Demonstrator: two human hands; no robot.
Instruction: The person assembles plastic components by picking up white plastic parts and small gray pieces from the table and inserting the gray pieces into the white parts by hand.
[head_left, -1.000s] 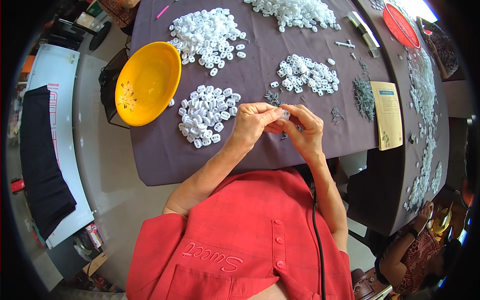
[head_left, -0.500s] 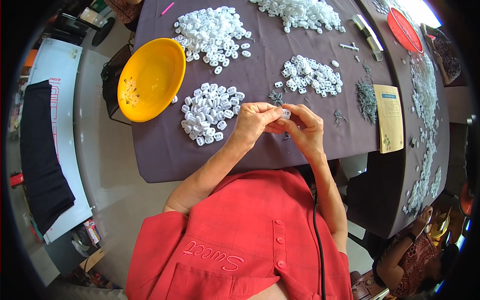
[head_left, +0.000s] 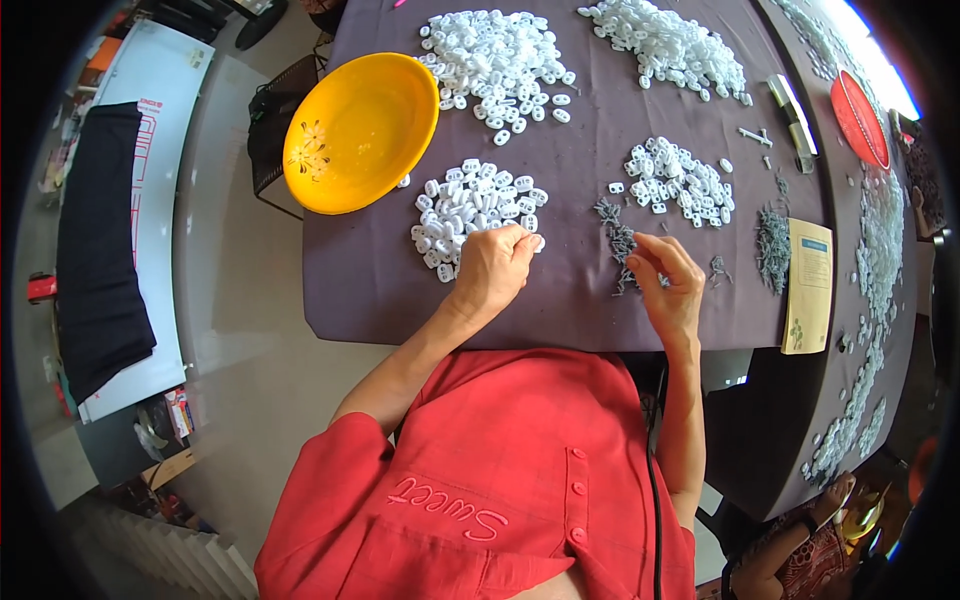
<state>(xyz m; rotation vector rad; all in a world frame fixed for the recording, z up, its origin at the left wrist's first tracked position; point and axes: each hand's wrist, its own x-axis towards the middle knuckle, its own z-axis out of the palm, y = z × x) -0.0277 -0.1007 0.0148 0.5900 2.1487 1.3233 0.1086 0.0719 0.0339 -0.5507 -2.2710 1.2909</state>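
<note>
My left hand (head_left: 490, 268) is closed, its thumb and fingers pinching a small white oval plastic piece (head_left: 537, 242) that shows only at the fingertips. Just beyond that hand lies a pile of white two-hole oval pieces (head_left: 470, 205). My right hand (head_left: 672, 290) has its fingers curled and thumb near the index tip, beside a heap of small grey slender parts (head_left: 617, 238). Whatever may be between those fingertips is too small to make out. A flatter group of white pieces with openings (head_left: 680, 180) lies beyond my right hand.
A yellow bowl (head_left: 375, 130) stands at the table's left edge. Larger white heaps (head_left: 490, 60) lie farther back. To the right are a tan booklet (head_left: 808, 290), another grey heap (head_left: 772, 245), a cutter-like tool (head_left: 792, 118) and a red basket (head_left: 860, 118). A co-worker's arm (head_left: 790, 550) shows lower right.
My hands have come apart from where they met over the table. The left, holding the white piece, is now beside the near white pile; the right is by the grey parts. The view has shifted.
</note>
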